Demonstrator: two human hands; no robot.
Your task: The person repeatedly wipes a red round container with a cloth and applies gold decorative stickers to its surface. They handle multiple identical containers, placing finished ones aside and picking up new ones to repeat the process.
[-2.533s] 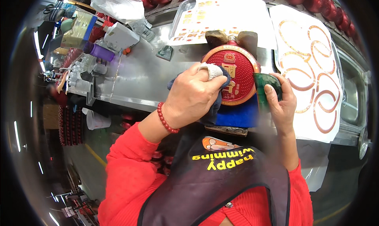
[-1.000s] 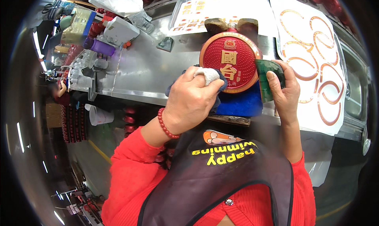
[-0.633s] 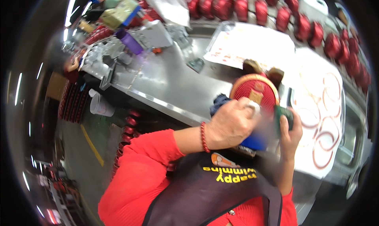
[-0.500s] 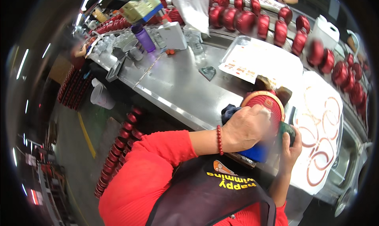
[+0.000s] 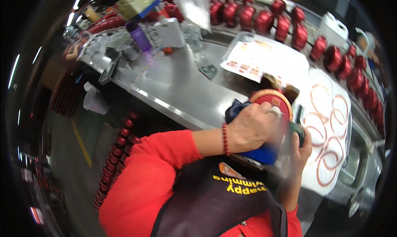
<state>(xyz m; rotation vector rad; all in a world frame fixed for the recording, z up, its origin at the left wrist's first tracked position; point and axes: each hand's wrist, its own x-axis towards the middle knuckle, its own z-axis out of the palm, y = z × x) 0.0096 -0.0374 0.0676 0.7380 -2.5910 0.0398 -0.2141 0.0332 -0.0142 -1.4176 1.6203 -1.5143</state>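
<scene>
My left hand (image 5: pixel 250 128), a red bead bracelet at its wrist, is closed in a pinch over a round red disc-like object (image 5: pixel 264 99) with an orange-tan rim. A small whitish bit shows at the fingertips, too blurred to name. Beside the disc's right edge my right hand (image 5: pixel 305 148) grips a dark green block (image 5: pixel 296 133). Something blue (image 5: pixel 264 155) sits under the disc, partly hidden by my left hand. Dark blue cloth (image 5: pixel 236 109) lies left of the disc, and two brownish blocks (image 5: pixel 291 94) stand just behind it.
To the right, a white sheet (image 5: pixel 308 177) carries several thin reddish rings. Behind lies a white tray (image 5: pixel 285 57) with small orange-red pieces. Rows of red metallic rolls (image 5: pixel 264 21) line the back. A green piece (image 5: pixel 209 71) and purple bottle (image 5: pixel 138 37) stand on the steel table (image 5: pixel 182 94).
The whole view has shifted a little, so everything sits slightly further left and up. Both hands keep nearly the same place around the red disc, with blur at the left fingers.
</scene>
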